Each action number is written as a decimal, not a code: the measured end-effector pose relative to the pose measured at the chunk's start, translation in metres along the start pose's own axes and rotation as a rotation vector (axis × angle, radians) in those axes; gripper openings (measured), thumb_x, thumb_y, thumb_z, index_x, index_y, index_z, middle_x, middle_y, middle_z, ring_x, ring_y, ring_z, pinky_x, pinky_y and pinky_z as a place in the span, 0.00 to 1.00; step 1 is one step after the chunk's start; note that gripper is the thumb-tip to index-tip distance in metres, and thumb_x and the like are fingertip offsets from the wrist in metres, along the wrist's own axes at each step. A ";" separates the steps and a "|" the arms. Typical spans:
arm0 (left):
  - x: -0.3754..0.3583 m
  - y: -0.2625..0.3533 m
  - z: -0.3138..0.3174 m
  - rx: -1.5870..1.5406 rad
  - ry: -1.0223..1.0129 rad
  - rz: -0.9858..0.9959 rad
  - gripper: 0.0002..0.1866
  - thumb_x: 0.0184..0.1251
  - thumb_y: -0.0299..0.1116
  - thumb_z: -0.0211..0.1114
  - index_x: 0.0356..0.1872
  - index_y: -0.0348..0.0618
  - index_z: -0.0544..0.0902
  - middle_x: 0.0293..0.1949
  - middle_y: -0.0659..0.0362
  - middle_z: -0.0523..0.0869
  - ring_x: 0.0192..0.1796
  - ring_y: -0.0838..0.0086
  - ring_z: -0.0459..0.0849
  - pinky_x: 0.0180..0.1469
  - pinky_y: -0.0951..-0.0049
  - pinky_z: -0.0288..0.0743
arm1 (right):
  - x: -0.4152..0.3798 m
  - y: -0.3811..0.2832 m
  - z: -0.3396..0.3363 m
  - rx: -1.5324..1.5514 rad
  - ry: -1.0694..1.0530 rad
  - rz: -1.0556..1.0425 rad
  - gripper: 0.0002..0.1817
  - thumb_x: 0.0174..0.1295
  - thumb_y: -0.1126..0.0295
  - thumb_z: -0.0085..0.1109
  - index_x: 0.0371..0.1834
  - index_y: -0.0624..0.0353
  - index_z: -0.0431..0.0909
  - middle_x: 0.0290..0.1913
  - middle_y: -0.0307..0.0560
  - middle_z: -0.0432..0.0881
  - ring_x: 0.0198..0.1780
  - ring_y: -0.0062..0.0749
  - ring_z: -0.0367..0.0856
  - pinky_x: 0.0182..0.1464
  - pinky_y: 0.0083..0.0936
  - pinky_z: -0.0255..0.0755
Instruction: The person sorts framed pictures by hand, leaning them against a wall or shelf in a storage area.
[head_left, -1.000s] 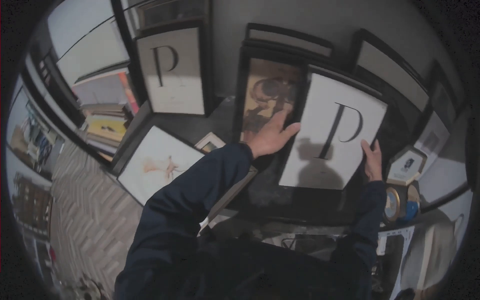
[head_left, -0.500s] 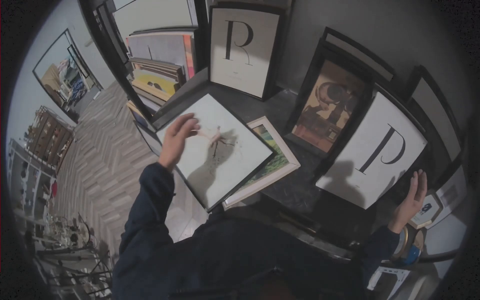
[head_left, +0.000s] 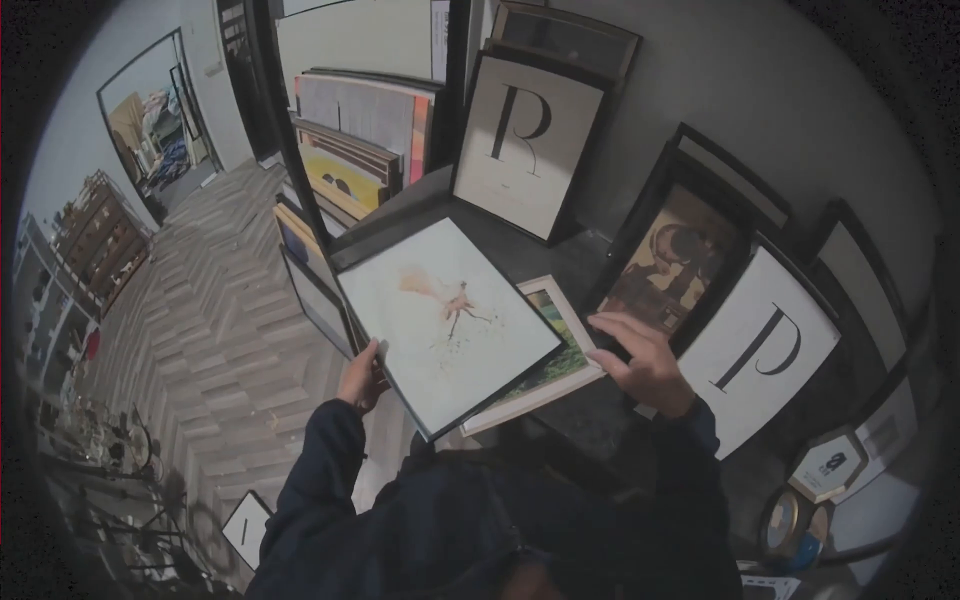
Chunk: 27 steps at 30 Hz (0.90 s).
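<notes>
A black-edged framed picture (head_left: 420,310) with a splashed ink-like design on white lies tilted on the dark tabletop. My left hand (head_left: 362,380) is closed on its left edge, with the fingers partly hidden under the frame. Beneath that picture, a pale wood frame (head_left: 565,385) holding a green landscape sticks out to the right. My right hand (head_left: 645,365) is open beside this frame's right corner, thumb and fingers apart, overlapping the lower part of a dark-framed brown picture (head_left: 680,250) in this view.
A framed R print (head_left: 525,140) leans at the back of the dark table (head_left: 500,225). A P print (head_left: 765,350) stands on the right, near a small hexagonal frame (head_left: 828,465). More frames (head_left: 350,155) are stacked at the left. Herringbone floor (head_left: 240,330) stretches beyond.
My left hand has come down from above the ink-design picture to its left edge. My right hand has moved left from beside the P print to the pale frame's corner.
</notes>
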<state>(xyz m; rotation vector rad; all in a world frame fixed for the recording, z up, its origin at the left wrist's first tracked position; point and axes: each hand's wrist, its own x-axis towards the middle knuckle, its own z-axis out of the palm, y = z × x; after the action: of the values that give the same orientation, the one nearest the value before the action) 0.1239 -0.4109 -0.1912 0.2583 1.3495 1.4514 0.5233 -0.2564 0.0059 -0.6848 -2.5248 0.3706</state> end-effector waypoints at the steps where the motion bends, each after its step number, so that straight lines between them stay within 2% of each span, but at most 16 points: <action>1: 0.000 0.003 0.006 -0.045 -0.004 0.001 0.31 0.77 0.59 0.56 0.65 0.41 0.75 0.59 0.51 0.82 0.58 0.60 0.83 0.62 0.62 0.76 | 0.005 -0.004 0.006 -0.051 0.022 -0.105 0.21 0.62 0.75 0.73 0.57 0.69 0.83 0.57 0.57 0.86 0.59 0.45 0.85 0.66 0.35 0.77; 3: 0.003 -0.001 0.011 -0.122 0.014 -0.023 0.27 0.80 0.52 0.56 0.62 0.38 0.77 0.60 0.49 0.84 0.57 0.62 0.86 0.60 0.68 0.78 | 0.007 -0.009 0.021 -0.104 0.029 -0.257 0.21 0.56 0.77 0.77 0.54 0.70 0.84 0.53 0.57 0.88 0.56 0.43 0.87 0.64 0.31 0.80; 5: 0.025 -0.014 0.001 -0.083 0.103 0.012 0.26 0.80 0.54 0.55 0.56 0.37 0.79 0.46 0.54 0.88 0.39 0.71 0.85 0.40 0.77 0.72 | 0.000 -0.005 0.033 -0.004 0.002 -0.247 0.20 0.62 0.73 0.74 0.54 0.72 0.83 0.54 0.59 0.87 0.56 0.47 0.87 0.63 0.35 0.80; 6: 0.036 -0.023 -0.005 -0.074 0.137 0.010 0.27 0.80 0.55 0.54 0.54 0.37 0.80 0.43 0.55 0.89 0.35 0.73 0.85 0.35 0.79 0.70 | -0.005 -0.003 0.037 0.031 -0.015 -0.241 0.19 0.63 0.73 0.73 0.54 0.72 0.83 0.54 0.59 0.87 0.56 0.48 0.87 0.63 0.36 0.80; 8: 0.063 -0.040 -0.015 -0.154 0.192 0.005 0.25 0.79 0.56 0.57 0.50 0.39 0.78 0.30 0.62 0.82 0.19 0.80 0.72 0.21 0.77 0.54 | -0.016 0.006 0.040 0.033 -0.044 -0.145 0.23 0.70 0.60 0.66 0.57 0.70 0.82 0.55 0.59 0.86 0.57 0.50 0.86 0.61 0.40 0.80; 9: 0.070 -0.043 -0.015 -0.172 0.205 0.002 0.25 0.78 0.57 0.57 0.49 0.40 0.77 0.26 0.64 0.81 0.15 0.81 0.68 0.17 0.77 0.50 | -0.020 0.009 0.039 0.033 -0.051 -0.119 0.24 0.71 0.57 0.64 0.57 0.70 0.82 0.55 0.59 0.86 0.57 0.51 0.86 0.60 0.40 0.80; 12: 0.064 -0.038 -0.005 -0.190 0.264 -0.001 0.24 0.77 0.56 0.58 0.50 0.43 0.77 0.23 0.66 0.80 0.11 0.82 0.67 0.11 0.77 0.49 | -0.033 0.009 0.032 0.019 -0.131 0.118 0.23 0.72 0.57 0.64 0.59 0.67 0.82 0.57 0.56 0.86 0.58 0.49 0.85 0.60 0.40 0.79; 15: 0.042 -0.018 0.009 -0.202 0.259 0.020 0.22 0.78 0.56 0.58 0.49 0.44 0.76 0.25 0.64 0.84 0.15 0.78 0.77 0.11 0.76 0.56 | -0.039 0.005 0.027 0.078 -0.171 0.302 0.20 0.70 0.63 0.66 0.59 0.65 0.82 0.58 0.53 0.86 0.56 0.43 0.85 0.60 0.35 0.77; 18: -0.004 0.020 0.027 -0.048 0.198 0.006 0.29 0.74 0.49 0.67 0.63 0.35 0.74 0.53 0.48 0.88 0.49 0.61 0.91 0.56 0.64 0.85 | -0.044 0.006 0.025 0.094 -0.208 0.377 0.20 0.69 0.69 0.67 0.62 0.63 0.82 0.60 0.52 0.85 0.57 0.43 0.85 0.59 0.34 0.79; 21: 0.001 0.020 0.028 -0.137 0.136 0.086 0.23 0.73 0.46 0.68 0.57 0.37 0.77 0.50 0.50 0.89 0.47 0.63 0.91 0.53 0.65 0.85 | -0.041 0.009 0.028 0.107 -0.224 0.347 0.21 0.69 0.66 0.67 0.62 0.64 0.81 0.61 0.52 0.85 0.57 0.42 0.85 0.60 0.33 0.78; 27: 0.003 0.036 0.042 -0.242 0.095 0.288 0.20 0.74 0.44 0.67 0.55 0.39 0.78 0.51 0.51 0.88 0.49 0.63 0.89 0.53 0.66 0.85 | -0.037 0.029 0.040 0.074 -0.139 0.029 0.25 0.71 0.57 0.66 0.59 0.69 0.81 0.53 0.56 0.86 0.51 0.45 0.86 0.55 0.36 0.80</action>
<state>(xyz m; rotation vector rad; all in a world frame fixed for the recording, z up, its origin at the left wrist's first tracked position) 0.1346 -0.3761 -0.1502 0.2350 1.2326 1.8720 0.5414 -0.2572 -0.0528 -0.6901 -2.6185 0.5357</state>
